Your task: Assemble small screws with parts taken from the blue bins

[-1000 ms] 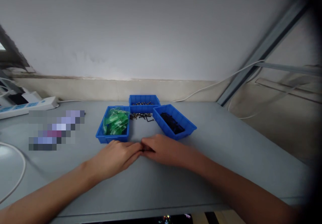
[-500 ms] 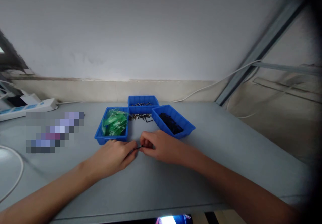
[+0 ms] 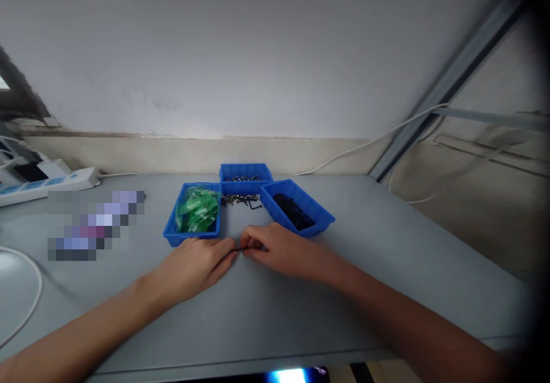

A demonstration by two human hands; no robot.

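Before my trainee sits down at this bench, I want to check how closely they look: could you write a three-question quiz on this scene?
1. True or false: a thin dark piece spans the gap between the left hand and the right hand.
2. Which holds the green plastic: A) rear bin, B) left bin, C) right bin?
3. Fill in: the white power strip lies at the ____ of the grey table.
Key: 1 true; 2 B; 3 left.

The fingertips of the left hand (image 3: 195, 267) and right hand (image 3: 281, 250), together a second ago, now stand slightly apart, the left toward nine o'clock; a thin dark rod (image 3: 239, 249) shows between them. At six o'clock, a screen (image 3: 292, 376), mostly dark then, glows white-blue.
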